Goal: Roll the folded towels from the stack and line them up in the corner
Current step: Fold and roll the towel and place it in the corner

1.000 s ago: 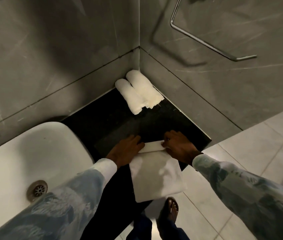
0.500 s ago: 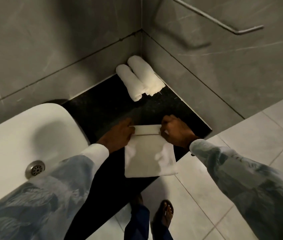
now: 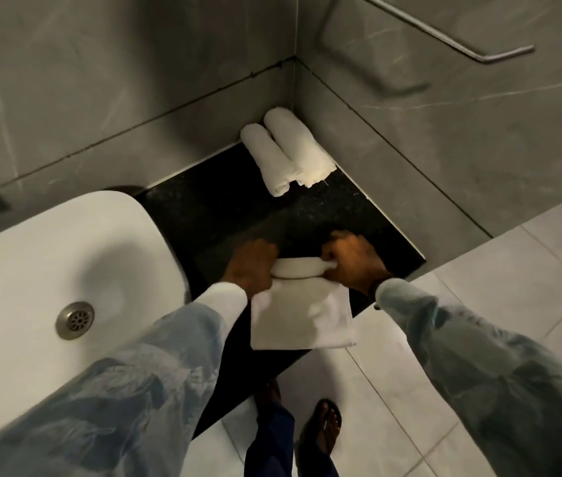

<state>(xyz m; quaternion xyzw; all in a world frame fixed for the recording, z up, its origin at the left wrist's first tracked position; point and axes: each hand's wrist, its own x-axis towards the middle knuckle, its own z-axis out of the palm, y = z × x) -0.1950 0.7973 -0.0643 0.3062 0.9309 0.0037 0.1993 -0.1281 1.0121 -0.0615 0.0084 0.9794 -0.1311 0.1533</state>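
Two rolled towels (image 3: 286, 154) fill the corner; both hands, left (image 3: 250, 266) and right (image 3: 353, 261), pinch the third towel (image 3: 301, 315), keeping its roll tight.

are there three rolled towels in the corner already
No, only two rolled towels lie side by side in the corner; the third towel is only partly rolled, between the left hand and right hand.

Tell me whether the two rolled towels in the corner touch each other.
Touching. The head view shows the left roll pressed against the right roll along their length, with no dark counter between them.
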